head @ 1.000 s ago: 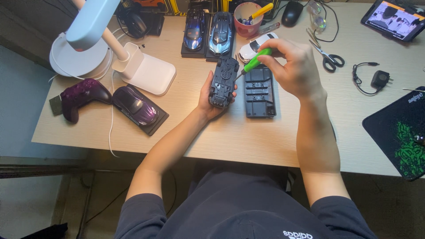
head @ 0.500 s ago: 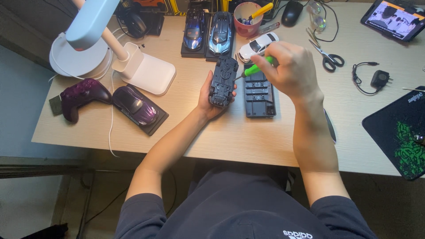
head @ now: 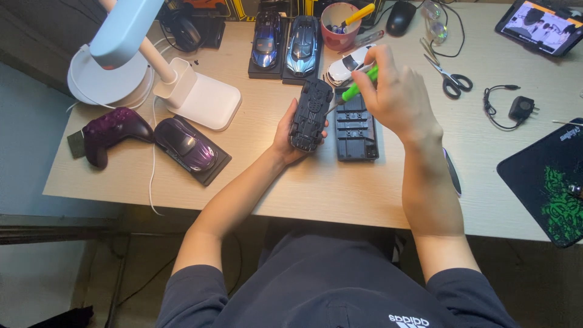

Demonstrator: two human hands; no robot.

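Note:
My left hand holds a dark model car upside down, its black underside facing up, just above the wooden desk. A green-handled screwdriver sits in my right hand, with its thin tip angled down-left toward the car's underside. Directly right of the car, a black rectangular display base lies flat on the desk, below my right hand.
A white model car, two model cars on bases, a pink cup with tools, a purple model car on a base, a purple controller, a white desk lamp, scissors, a mouse, a tablet, and a black mat surround the hands.
The camera view shifted slightly; my right hand and the screwdriver moved a little up and left, closer to the car's underside. The car stays in my left hand.

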